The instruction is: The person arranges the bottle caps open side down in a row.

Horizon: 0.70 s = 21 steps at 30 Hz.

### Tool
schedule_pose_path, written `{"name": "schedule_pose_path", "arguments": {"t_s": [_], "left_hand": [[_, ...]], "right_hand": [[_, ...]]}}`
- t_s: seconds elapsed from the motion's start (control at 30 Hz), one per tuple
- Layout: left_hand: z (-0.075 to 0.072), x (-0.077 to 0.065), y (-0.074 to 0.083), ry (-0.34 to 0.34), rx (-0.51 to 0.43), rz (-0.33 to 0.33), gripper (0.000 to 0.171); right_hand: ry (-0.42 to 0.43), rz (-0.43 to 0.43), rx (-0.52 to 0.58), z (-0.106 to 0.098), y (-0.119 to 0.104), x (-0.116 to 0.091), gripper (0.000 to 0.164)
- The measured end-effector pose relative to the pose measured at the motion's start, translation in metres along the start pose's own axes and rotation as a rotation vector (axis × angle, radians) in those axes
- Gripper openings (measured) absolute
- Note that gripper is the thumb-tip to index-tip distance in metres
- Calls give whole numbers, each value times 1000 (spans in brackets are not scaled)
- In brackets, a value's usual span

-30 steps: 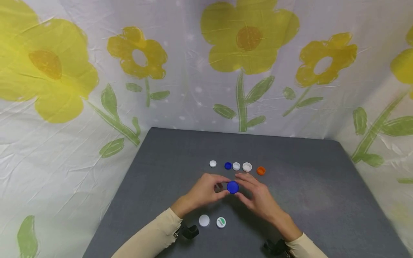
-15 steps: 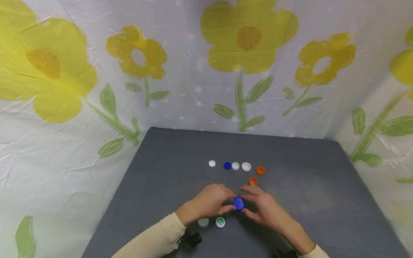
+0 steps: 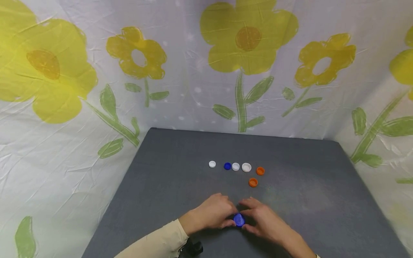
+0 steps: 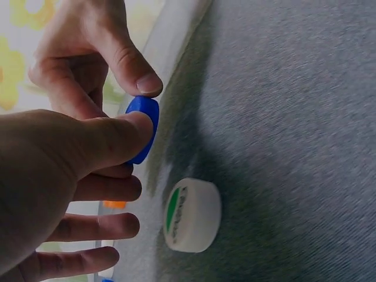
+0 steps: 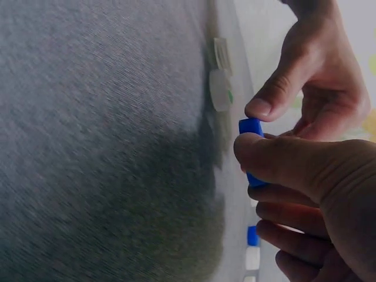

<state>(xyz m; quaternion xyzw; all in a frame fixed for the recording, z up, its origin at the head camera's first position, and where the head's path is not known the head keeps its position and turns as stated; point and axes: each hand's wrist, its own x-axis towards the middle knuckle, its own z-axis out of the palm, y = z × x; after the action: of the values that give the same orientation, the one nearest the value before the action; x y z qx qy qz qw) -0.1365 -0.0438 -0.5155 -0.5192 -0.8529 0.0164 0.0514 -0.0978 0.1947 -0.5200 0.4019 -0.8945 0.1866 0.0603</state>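
Observation:
A round blue bottle cap (image 3: 239, 220) is held just above the grey table, its flat face up in the head view. My left hand (image 3: 214, 212) pinches its left side between thumb and fingers. On the opposite side my right hand (image 3: 267, 223) pinches it too, with the thumb (image 5: 255, 150) on the near edge. The other fingers of the left hand stretch out loosely in the left wrist view. Below the held cap, a white cap with green print (image 4: 197, 214) lies on the table; hands hide it in the head view.
Farther back on the table (image 3: 180, 154) lie a small white cap (image 3: 212, 164), a blue cap (image 3: 227, 166), two more white caps, and an orange cap (image 3: 260, 171). A second orange cap (image 3: 253, 182) sits nearer. A flowered curtain (image 3: 184, 71) surrounds the table.
Both hands have brought the blue cap toward the person and slightly right. The nearer orange cap has come into full view, while the two white caps at the front are now covered.

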Motion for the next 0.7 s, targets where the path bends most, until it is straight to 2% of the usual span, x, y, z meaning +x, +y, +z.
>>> {"name": "schedule_pose_path", "arguments": {"t_s": [0.2,0.43,0.7], "left_hand": [[5,-3,8,-13,74,24,23],[7,-5,19,-2,197,29,26],[6,-5,25,5,222,17,27]], "right_hand": [[-1,-48,-1,10,-1,-3,34],[-36,-11,-2,16,-6,-6,36],[-49,-7,-5,18,-6,-7,38]]}}
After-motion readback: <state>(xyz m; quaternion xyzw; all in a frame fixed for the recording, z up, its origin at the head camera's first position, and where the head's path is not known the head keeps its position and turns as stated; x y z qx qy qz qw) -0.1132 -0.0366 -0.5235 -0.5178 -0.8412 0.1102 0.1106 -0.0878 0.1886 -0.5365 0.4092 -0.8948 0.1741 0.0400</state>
